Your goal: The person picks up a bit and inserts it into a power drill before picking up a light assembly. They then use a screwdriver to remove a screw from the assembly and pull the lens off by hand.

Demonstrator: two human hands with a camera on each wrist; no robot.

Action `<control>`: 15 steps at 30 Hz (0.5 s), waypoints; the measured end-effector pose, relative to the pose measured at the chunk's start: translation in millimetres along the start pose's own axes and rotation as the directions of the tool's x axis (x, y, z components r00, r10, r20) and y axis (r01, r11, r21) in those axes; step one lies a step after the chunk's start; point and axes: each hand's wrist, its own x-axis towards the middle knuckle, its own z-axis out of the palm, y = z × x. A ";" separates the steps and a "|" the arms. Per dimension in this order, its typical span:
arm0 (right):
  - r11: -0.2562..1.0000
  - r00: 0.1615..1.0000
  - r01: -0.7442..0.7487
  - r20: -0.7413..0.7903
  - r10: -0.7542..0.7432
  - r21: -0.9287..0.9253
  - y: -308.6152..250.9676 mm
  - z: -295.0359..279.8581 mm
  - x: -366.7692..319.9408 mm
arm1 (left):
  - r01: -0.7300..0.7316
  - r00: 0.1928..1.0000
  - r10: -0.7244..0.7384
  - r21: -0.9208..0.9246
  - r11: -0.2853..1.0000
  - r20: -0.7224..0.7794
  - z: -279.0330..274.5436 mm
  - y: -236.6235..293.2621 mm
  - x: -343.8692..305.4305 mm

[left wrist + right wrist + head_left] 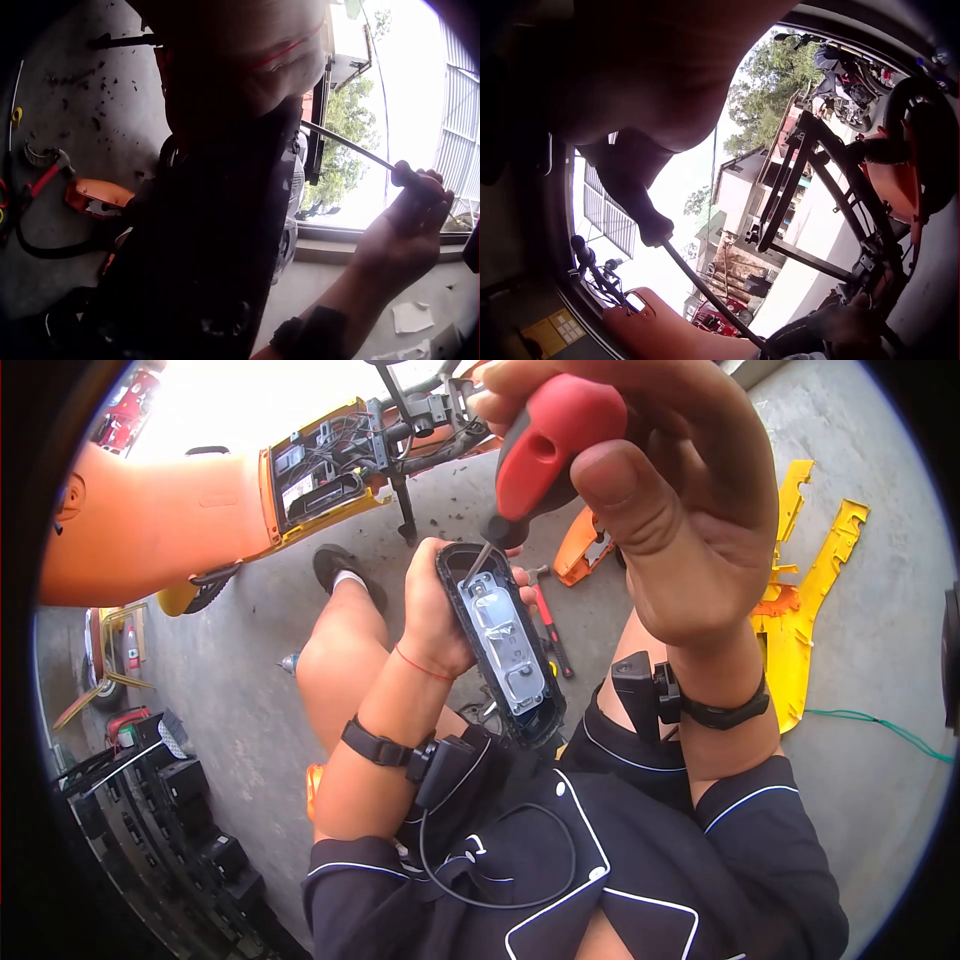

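Note:
My left hand (432,610) grips an elongated black housing (550,730), its fingers showing past the far edge. Inside the housing lies a pale, translucent lamp-like insert (505,645) with rounded sections. Higher up and closer to the head camera, my right hand (690,540) holds a screwdriver (565,440) by its red and black handle. The metal shaft (349,144) slants down to the housing, and its lower end meets the insert's upper end in the head view. In the right wrist view the screwdriver (705,289) runs down toward the housing.
An orange vehicle body (170,525) with an exposed frame stands at upper left. A red-handled hammer (550,625) and an orange plastic piece (578,550) lie on the floor. Yellow panels (815,610) are at right; black plastic parts (180,810) fill the lower left.

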 end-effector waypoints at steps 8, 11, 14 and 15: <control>0.986 0.994 -0.106 -0.028 0.103 -0.129 -12.1 0.4 -2.2 | -0.096 0.995 0.096 0.018 0.995 0.040 -9.7 -0.2 9.7; 0.981 0.992 -0.123 -0.028 0.120 -0.152 -14.5 0.8 -2.9 | -0.080 0.994 0.085 -0.074 0.994 0.073 -9.8 2.6 9.2; 0.978 0.991 -0.135 -0.017 0.134 -0.161 -16.1 0.7 -2.8 | -0.044 0.989 0.053 -0.065 0.997 0.135 -12.8 3.1 6.6; 0.976 0.990 -0.138 -0.015 0.137 -0.166 -16.4 0.9 -3.1 | -0.034 0.998 0.038 -0.071 0.997 0.059 -8.4 1.5 4.7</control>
